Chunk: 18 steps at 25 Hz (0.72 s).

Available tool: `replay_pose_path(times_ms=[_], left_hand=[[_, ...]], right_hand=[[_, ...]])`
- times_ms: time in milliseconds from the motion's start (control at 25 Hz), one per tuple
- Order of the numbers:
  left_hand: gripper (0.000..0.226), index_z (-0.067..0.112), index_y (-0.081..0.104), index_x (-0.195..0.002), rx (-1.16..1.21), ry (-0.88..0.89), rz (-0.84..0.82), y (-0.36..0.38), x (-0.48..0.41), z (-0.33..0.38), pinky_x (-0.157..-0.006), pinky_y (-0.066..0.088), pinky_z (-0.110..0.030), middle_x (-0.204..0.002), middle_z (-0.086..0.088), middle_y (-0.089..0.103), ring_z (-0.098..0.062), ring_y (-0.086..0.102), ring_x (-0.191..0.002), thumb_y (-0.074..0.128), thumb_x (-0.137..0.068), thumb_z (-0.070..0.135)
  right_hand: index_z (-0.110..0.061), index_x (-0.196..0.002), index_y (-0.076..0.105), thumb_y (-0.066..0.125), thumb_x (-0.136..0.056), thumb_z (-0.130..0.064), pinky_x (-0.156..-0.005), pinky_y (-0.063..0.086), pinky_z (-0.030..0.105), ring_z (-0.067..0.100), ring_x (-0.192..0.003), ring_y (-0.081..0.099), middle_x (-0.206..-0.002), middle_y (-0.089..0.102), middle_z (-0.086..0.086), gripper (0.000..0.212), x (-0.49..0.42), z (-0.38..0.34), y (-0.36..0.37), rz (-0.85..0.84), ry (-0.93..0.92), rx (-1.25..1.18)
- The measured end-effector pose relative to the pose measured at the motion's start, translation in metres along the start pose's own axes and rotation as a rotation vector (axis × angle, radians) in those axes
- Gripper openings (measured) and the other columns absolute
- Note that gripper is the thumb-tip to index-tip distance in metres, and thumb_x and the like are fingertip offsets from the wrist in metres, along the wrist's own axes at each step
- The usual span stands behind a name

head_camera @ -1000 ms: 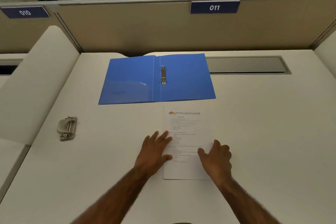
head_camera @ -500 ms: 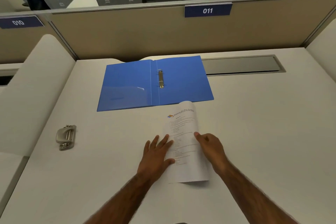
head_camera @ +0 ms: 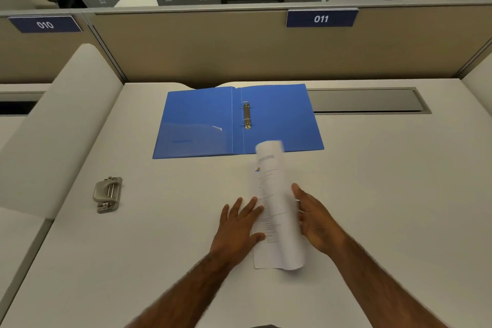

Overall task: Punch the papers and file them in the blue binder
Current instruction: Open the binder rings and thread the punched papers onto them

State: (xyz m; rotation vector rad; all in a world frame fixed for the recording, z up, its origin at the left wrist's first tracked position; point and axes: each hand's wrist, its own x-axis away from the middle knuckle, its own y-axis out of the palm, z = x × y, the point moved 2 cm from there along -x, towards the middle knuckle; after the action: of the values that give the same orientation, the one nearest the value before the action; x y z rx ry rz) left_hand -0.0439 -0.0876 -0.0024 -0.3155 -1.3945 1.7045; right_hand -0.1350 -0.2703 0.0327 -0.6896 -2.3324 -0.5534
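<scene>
A blue binder (head_camera: 202,125) lies open and flat at the back of the white desk (head_camera: 386,194), its metal ring mechanism (head_camera: 246,115) in the spine. In front of it the printed papers (head_camera: 274,194) curl upward, their right edge lifted and folding over to the left. My right hand (head_camera: 315,218) holds that lifted right edge. My left hand (head_camera: 237,224) lies flat, fingers spread, pressing the papers' left edge to the desk. A grey metal hole punch (head_camera: 107,194) sits on the desk far to the left, apart from both hands.
A beige partition (head_camera: 239,45) with labels 010 and 011 closes the desk's back. A grey cable tray lid (head_camera: 367,100) lies behind the binder on the right. White rounded dividers (head_camera: 58,125) flank both sides.
The papers lay flat a second ago; my right hand has gripped their right edge and lifted it, curling the sheets over to the left. My left hand stayed pressing the left edge.
</scene>
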Motion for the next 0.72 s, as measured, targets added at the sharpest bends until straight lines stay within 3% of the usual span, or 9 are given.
replay_pose_path(times_ms=[120, 240, 360, 440, 520, 600, 720], left_hand=[[0.069, 0.036, 0.015, -0.156, -0.009, -0.002, -0.008, 0.0, 0.0, 0.0, -0.124, -0.003, -0.047, -0.167, 0.013, 0.0, -0.019, -0.007, -0.154, 0.044, -0.097, 0.056], [0.074, 0.033, 0.02, -0.156, 0.157, -0.053, 0.051, -0.004, -0.002, 0.001, -0.125, 0.005, -0.041, -0.167, 0.009, 0.006, -0.016, 0.005, -0.153, 0.054, -0.093, 0.054], [0.083, 0.025, 0.029, -0.154, 0.734, -0.268, 0.22, -0.02, -0.011, -0.001, -0.115, 0.034, -0.037, -0.158, 0.006, 0.034, -0.016, 0.039, -0.141, 0.071, -0.085, 0.046], [0.074, 0.021, 0.041, -0.149, 1.271, -0.312, 0.165, -0.035, -0.022, -0.002, -0.103, 0.048, -0.038, -0.147, -0.001, 0.051, -0.021, 0.057, -0.127, 0.075, -0.085, 0.038], [0.059, 0.015, 0.053, -0.14, 1.543, -0.21, 0.038, -0.052, -0.027, -0.001, -0.1, 0.052, -0.046, -0.134, -0.009, 0.064, -0.029, 0.064, -0.119, 0.071, -0.087, 0.034], [0.047, 0.012, 0.059, -0.134, 1.535, -0.12, 0.061, -0.076, -0.026, 0.006, -0.1, 0.052, -0.05, -0.127, -0.01, 0.068, -0.033, 0.064, -0.118, 0.068, -0.09, 0.029], [0.034, 0.014, 0.064, -0.128, 1.395, -0.061, 0.239, -0.112, -0.023, 0.018, -0.095, 0.055, -0.047, -0.12, -0.007, 0.071, -0.031, 0.065, -0.113, 0.062, -0.096, 0.026]], right_hand=[[-0.018, -0.107, 0.069, 0.07, -0.087, -0.014, -0.086, 0.059, 0.044, 0.028, -0.094, 0.073, -0.111, 0.074, 0.011, 0.02, -0.001, -0.011, -0.004, 0.063, -0.107, 0.105], [-0.025, -0.101, 0.066, 0.067, -0.085, -0.01, -0.087, 0.056, 0.039, 0.021, -0.094, 0.07, -0.111, 0.072, 0.003, 0.022, 0.001, -0.027, -0.014, 0.192, -0.196, 0.493], [-0.022, -0.109, 0.066, 0.07, -0.086, -0.014, -0.089, 0.056, 0.041, 0.022, -0.096, 0.071, -0.109, 0.074, 0.0, 0.025, 0.011, -0.042, -0.016, 0.13, -0.254, 0.419], [-0.02, -0.115, 0.067, 0.073, -0.086, -0.016, -0.088, 0.057, 0.041, 0.024, -0.096, 0.073, -0.106, 0.076, 0.0, 0.03, 0.021, -0.051, -0.016, 0.033, -0.276, 0.295], [-0.018, -0.119, 0.066, 0.075, -0.085, -0.017, -0.089, 0.057, 0.042, 0.025, -0.098, 0.073, -0.109, 0.076, 0.002, 0.036, 0.029, -0.057, -0.017, -0.032, -0.321, 0.239], [-0.014, -0.119, 0.068, 0.076, -0.082, -0.014, -0.091, 0.056, 0.042, 0.026, -0.102, 0.072, -0.111, 0.075, 0.005, 0.038, 0.036, -0.065, -0.017, -0.064, -0.371, 0.226], [-0.016, -0.11, 0.072, 0.074, -0.081, -0.003, -0.091, 0.056, 0.035, 0.022, -0.102, 0.072, -0.108, 0.076, 0.003, 0.031, 0.042, -0.079, -0.016, -0.045, -0.493, 0.235]])
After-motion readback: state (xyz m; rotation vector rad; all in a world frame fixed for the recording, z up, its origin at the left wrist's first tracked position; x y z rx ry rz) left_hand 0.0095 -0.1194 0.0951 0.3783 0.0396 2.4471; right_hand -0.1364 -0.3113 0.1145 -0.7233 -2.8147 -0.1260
